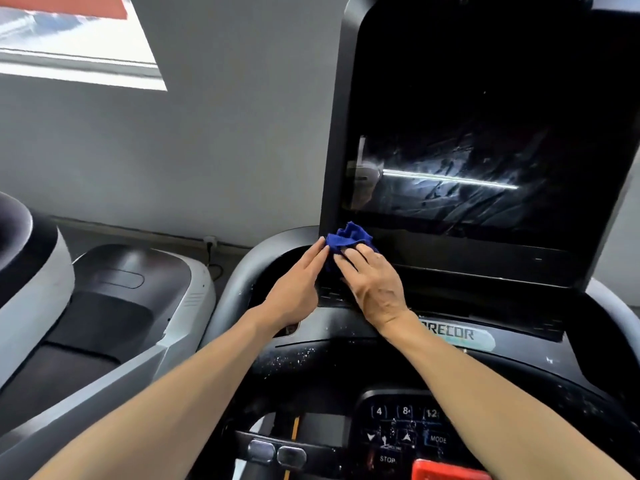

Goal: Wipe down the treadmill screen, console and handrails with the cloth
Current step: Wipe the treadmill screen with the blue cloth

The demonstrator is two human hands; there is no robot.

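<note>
While both hands meet at the lower left corner of the screen [485, 133], the right hand [372, 287] lies over a bunched blue cloth [349, 237], fingers curled onto it and pressing it against the bezel's foot. The left hand [298, 289] reaches in beside it with fingers nearly straight, fingertips touching the cloth's left edge, probably to gather or steady the wad so a fresh fold meets the surface. Streaks and smears show across the lower screen, so that pane seems only partly cleaned. Below the wrists, the dark console [346, 368] carries pale specks of dust, and its keypad [405, 431] and red stop tab [446, 471] sit nearer the person. The curved grey handrail [239, 268] wraps round the left. Another machine [114, 299] stands just beside it, well clear of the wiping.
</note>
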